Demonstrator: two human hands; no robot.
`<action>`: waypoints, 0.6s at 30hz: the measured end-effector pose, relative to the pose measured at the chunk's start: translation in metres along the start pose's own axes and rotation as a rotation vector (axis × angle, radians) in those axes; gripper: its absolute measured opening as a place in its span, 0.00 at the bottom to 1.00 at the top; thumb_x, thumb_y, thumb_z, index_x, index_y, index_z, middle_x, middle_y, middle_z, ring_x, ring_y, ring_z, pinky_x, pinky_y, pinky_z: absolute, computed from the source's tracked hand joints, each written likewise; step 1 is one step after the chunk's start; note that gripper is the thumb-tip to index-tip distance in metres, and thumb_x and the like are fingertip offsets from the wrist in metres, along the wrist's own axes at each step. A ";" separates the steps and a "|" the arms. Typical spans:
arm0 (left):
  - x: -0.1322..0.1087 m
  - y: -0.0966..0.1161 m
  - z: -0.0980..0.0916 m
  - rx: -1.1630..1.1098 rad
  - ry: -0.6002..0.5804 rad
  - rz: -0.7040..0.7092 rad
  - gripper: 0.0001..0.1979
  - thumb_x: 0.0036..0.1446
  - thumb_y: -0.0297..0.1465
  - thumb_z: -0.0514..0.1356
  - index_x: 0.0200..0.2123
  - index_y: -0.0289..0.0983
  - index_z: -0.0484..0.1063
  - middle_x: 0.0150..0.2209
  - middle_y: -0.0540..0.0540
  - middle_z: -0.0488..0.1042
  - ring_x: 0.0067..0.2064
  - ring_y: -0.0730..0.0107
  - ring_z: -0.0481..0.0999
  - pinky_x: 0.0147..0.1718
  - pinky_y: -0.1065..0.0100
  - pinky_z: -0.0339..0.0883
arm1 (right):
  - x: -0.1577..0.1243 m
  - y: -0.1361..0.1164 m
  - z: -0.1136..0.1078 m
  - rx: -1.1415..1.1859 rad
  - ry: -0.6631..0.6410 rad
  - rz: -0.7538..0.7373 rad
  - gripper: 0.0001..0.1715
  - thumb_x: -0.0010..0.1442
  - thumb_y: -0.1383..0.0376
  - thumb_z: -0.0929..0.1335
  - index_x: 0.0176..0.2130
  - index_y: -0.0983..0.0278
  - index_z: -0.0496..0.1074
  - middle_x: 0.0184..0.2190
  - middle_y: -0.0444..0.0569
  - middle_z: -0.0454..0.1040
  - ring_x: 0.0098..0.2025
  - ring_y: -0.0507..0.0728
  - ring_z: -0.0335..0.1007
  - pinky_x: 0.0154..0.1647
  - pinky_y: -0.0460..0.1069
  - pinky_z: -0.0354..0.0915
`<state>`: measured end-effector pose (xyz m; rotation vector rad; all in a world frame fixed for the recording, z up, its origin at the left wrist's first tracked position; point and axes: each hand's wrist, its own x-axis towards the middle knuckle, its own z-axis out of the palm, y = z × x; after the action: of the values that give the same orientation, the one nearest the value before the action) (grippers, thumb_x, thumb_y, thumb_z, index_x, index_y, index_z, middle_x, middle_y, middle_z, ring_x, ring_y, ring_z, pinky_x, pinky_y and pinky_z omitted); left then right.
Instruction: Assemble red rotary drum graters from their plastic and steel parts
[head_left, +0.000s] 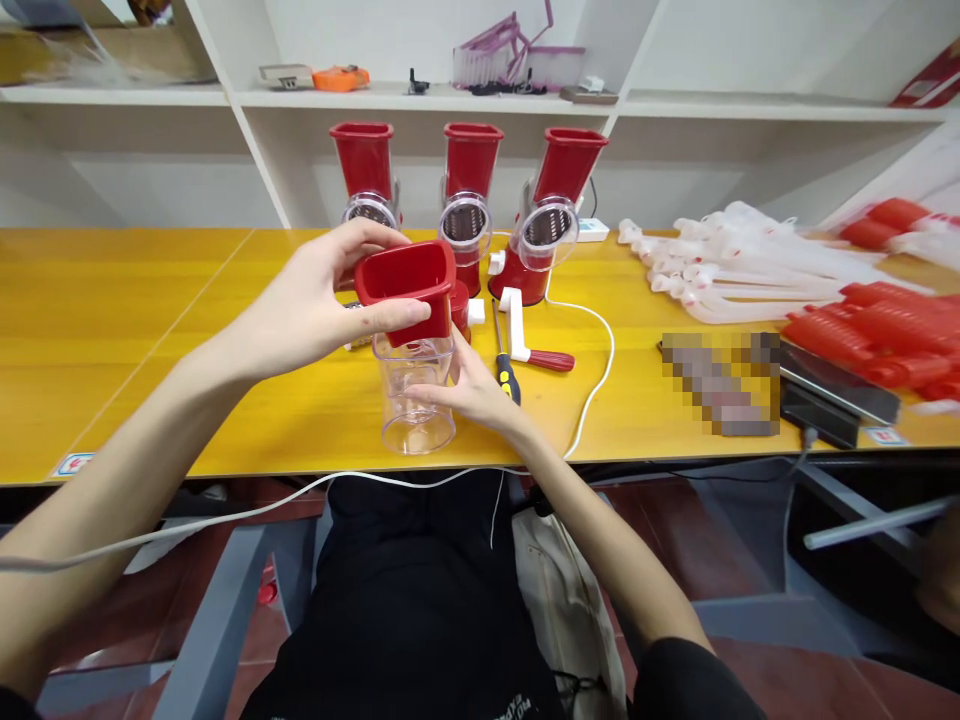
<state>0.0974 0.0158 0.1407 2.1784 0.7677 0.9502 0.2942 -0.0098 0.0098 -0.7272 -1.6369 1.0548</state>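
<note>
My left hand (345, 290) grips a red rectangular hopper (409, 275) from the left, thumb across its near side. The hopper's lower end sits at the mouth of a clear plastic housing (416, 430); how deep it reaches in I cannot tell. Wrapped round that housing from the right is my right hand (469, 385). Just behind it stands a red base part with a white fitting (475, 312), mostly hidden. To the right lie a screwdriver (508, 378) with a black and yellow handle and a white crank (516, 330) with a red grip.
Three assembled red rotary graters (465, 220) stand at the back, before white shelves (420, 98). A white cable (607, 340) curves over the yellow table (247, 420). White crank handles (727, 265) and red parts (877, 340) are piled right, near a phone (840, 385).
</note>
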 end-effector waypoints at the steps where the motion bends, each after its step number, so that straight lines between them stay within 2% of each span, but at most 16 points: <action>1: 0.002 0.002 -0.003 0.005 -0.029 0.006 0.30 0.49 0.46 0.74 0.53 0.41 0.74 0.51 0.44 0.78 0.52 0.53 0.80 0.51 0.53 0.79 | 0.000 -0.002 0.000 0.004 0.003 -0.007 0.52 0.51 0.53 0.77 0.67 0.59 0.56 0.68 0.49 0.59 0.69 0.56 0.60 0.77 0.55 0.57; 4: 0.010 0.006 -0.013 -0.006 -0.106 -0.010 0.32 0.45 0.48 0.75 0.51 0.41 0.76 0.50 0.44 0.78 0.53 0.51 0.79 0.53 0.50 0.77 | 0.000 -0.007 0.000 0.026 -0.005 -0.015 0.54 0.50 0.55 0.78 0.67 0.61 0.54 0.69 0.51 0.57 0.70 0.55 0.59 0.77 0.54 0.56; 6: 0.013 0.005 -0.015 0.000 -0.104 -0.028 0.33 0.42 0.50 0.76 0.48 0.41 0.77 0.48 0.45 0.79 0.51 0.51 0.80 0.53 0.50 0.76 | 0.000 -0.008 0.000 0.023 -0.003 0.010 0.56 0.50 0.54 0.78 0.68 0.63 0.53 0.69 0.53 0.56 0.70 0.55 0.58 0.77 0.54 0.56; 9: 0.010 0.007 -0.012 0.160 -0.035 -0.003 0.33 0.48 0.50 0.73 0.54 0.42 0.74 0.46 0.47 0.78 0.47 0.56 0.80 0.53 0.51 0.75 | 0.000 -0.005 0.000 -0.003 0.026 0.076 0.61 0.47 0.52 0.79 0.69 0.64 0.51 0.70 0.55 0.54 0.71 0.58 0.56 0.78 0.57 0.53; 12: 0.003 0.021 -0.002 0.453 0.018 0.053 0.32 0.56 0.46 0.69 0.61 0.44 0.69 0.48 0.47 0.75 0.50 0.55 0.77 0.59 0.47 0.70 | -0.001 -0.002 0.000 0.001 0.019 0.075 0.60 0.48 0.51 0.78 0.70 0.61 0.51 0.69 0.53 0.56 0.70 0.58 0.58 0.77 0.57 0.55; 14: 0.001 0.035 0.005 0.579 0.036 0.040 0.26 0.57 0.44 0.68 0.56 0.42 0.74 0.48 0.46 0.73 0.54 0.51 0.76 0.63 0.43 0.64 | -0.001 -0.003 0.000 0.008 0.011 0.064 0.59 0.49 0.51 0.78 0.69 0.61 0.52 0.68 0.53 0.57 0.70 0.57 0.58 0.77 0.57 0.55; 18: 0.008 0.052 0.013 0.568 0.068 0.023 0.22 0.53 0.47 0.70 0.45 0.38 0.77 0.48 0.45 0.73 0.62 0.42 0.71 0.67 0.39 0.58 | -0.001 -0.004 0.000 -0.040 0.039 0.100 0.64 0.46 0.48 0.78 0.71 0.62 0.50 0.71 0.54 0.51 0.74 0.59 0.51 0.79 0.59 0.48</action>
<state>0.1254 -0.0150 0.1748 2.6478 1.1575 0.8962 0.2949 -0.0122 0.0135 -0.8587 -1.6057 1.0742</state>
